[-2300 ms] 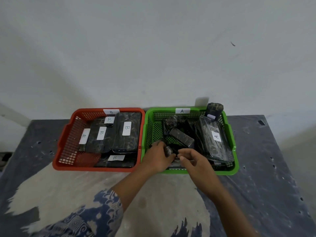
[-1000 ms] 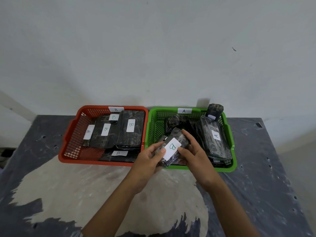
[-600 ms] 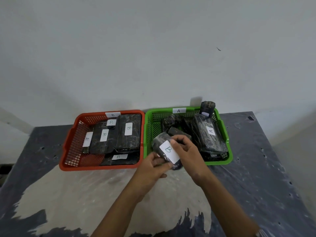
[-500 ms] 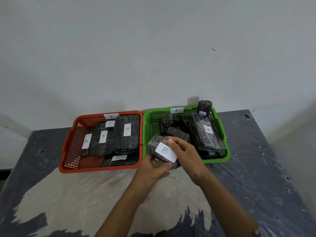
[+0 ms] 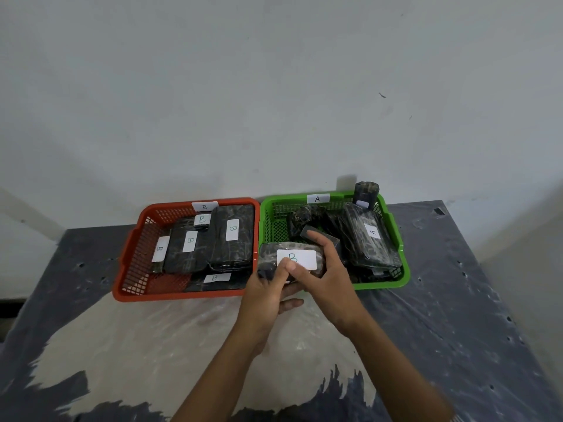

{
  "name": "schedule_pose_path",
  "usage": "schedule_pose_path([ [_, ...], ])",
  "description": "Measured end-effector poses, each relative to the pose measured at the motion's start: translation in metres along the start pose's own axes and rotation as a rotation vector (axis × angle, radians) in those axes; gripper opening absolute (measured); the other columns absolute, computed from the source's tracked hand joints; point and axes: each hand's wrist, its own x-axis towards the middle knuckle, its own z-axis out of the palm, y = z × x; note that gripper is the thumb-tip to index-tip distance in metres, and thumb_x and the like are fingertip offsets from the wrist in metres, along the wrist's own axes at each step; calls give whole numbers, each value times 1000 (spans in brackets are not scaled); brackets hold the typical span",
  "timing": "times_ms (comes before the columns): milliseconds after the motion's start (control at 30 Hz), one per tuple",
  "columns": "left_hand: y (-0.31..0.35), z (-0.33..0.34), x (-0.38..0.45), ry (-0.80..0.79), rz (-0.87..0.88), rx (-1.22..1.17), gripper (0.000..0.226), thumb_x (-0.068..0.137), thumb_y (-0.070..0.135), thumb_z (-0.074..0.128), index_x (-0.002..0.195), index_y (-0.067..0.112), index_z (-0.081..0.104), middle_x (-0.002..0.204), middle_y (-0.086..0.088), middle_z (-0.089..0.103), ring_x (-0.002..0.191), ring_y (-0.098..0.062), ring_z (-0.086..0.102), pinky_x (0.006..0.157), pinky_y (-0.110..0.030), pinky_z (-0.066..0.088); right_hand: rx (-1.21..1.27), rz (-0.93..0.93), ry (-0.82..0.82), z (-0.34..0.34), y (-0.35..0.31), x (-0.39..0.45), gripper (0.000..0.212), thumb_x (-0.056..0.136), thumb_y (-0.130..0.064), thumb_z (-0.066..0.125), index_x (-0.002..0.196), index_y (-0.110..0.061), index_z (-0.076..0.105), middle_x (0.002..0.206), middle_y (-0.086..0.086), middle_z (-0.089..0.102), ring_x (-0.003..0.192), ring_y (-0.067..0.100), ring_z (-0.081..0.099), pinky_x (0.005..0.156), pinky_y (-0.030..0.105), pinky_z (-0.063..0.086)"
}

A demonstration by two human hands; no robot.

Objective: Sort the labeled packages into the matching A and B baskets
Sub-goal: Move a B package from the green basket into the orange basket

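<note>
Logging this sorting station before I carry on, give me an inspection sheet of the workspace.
Surface: table under dark and pale plastic sheet.
Job's things: red basket tagged B, holding B packages; green basket tagged A, with one A package and other wrapped items; held B package at the green basket's front left.
Clutter: nothing seen.
Grippers: left hand and right hand both grip the held B package.
Cables: nothing seen.
Surroundings: white wall.

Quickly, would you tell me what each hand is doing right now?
Left hand: holding the B-labeled package.
Right hand: holding the same package.

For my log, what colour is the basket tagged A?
Green, clear in the head view.
</note>
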Motion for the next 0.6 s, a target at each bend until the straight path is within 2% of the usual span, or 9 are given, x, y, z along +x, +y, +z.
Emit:
schedule_pose_path([
  [67,-2,-1,-1,-17,16,-38,54,79,57,69,124,27,65,114,-1,77,105,-23,74,69,-29,60,49,-26,-9,2,-1,0,57,88,-53,70,138,-53,43,140,-19,54,120,-8,56,88,9,49],
  [133,-2,-3,-1,-21,17,-90,49,83,53,68,125,29,64,118,-2,75,107,-24,73,70,-29,60,174,-19,-26,4,0,0,45,97,-42,61,139,-47,47,127,-8,68,114,8,67,88,19,55],
  [200,-2,-4,0,-18,6,-126,47,87,48,66,129,28,60,120,-3,74,108,-25,73,70,-30,60,259,9,-39,5,0,0,40,101,-39,54,140,-45,50,123,-5,71,113,18,69,91,30,57],
  [367,-4,-10,2,-7,-33,-130,55,87,46,66,136,23,54,121,-5,74,109,-26,73,69,-29,60,275,51,-45,10,1,2,42,99,-45,51,140,-49,50,123,-1,71,115,21,68,96,38,56],
  [467,1,-20,4,-18,-122,-138,62,80,46,72,134,19,56,118,-9,75,107,-28,73,66,-31,60,282,88,-33,14,8,5,37,101,-42,50,137,-48,53,125,5,69,114,25,68,96,44,56],
  [600,10,-42,7,23,-170,3,73,65,64,76,124,22,63,108,-5,78,98,-25,76,64,-33,60,268,137,-28,33,18,10,28,105,-32,48,127,-42,62,123,8,66,106,31,67,89,50,58],
])
